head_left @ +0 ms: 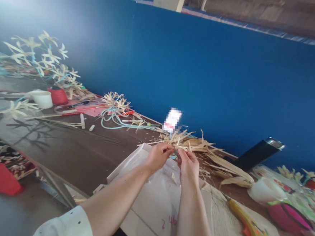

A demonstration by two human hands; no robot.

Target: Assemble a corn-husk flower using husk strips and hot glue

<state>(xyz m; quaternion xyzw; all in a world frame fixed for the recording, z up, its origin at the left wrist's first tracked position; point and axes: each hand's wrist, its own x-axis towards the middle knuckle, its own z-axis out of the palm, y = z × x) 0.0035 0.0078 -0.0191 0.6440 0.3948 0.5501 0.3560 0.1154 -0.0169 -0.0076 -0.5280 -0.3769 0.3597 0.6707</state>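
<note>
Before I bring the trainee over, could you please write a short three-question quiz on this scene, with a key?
1. Which is nearer the yellow glue gun: the left hand or the right hand?
2. True or false: the two hands are held far apart.
3. What colour is the tall panel behind the table? A) red B) blue C) yellow

Key: 1, the right hand. 2, false: they are close together, beside the pale dried strips. 3, B.
</note>
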